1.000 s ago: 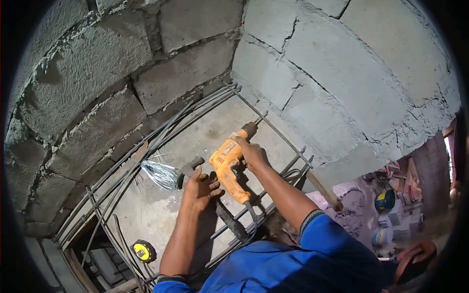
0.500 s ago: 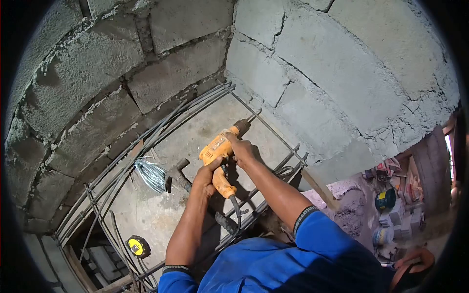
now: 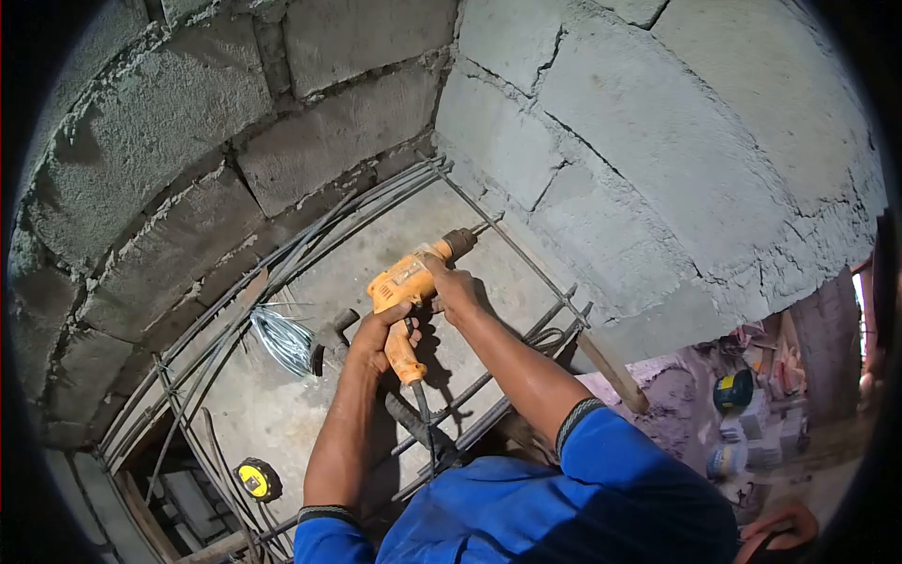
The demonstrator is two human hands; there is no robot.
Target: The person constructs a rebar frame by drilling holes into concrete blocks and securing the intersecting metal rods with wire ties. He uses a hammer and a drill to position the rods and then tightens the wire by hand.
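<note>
An orange power drill (image 3: pixel 406 279) is held in both hands, its chuck pointing up and to the right. My left hand (image 3: pixel 378 336) is wrapped around the handle below the body. Near the chuck, my right hand (image 3: pixel 455 289) grips the front of the drill. The bit (image 3: pixel 487 225) reaches close to a thin steel bar (image 3: pixel 517 249) by the right wall. A hammer (image 3: pixel 335 340) lies beside my left hand, its handle partly hidden under my forearm. Left of the hammer is a coil of tie wire (image 3: pixel 286 340).
Long rebars (image 3: pixel 310 246) run along the left block wall (image 3: pixel 207 207). A yellow tape measure (image 3: pixel 257 479) lies on the concrete slab (image 3: pixel 282 414). The right block wall (image 3: pixel 611 160) closes off the far side. Below right are a wood strip (image 3: pixel 613 374) and a dark bucket (image 3: pixel 734 388).
The drill's rear and handle have shifted left in view, along with my left hand. Both hands keep their hold, and the bit stays by the thin bar.
</note>
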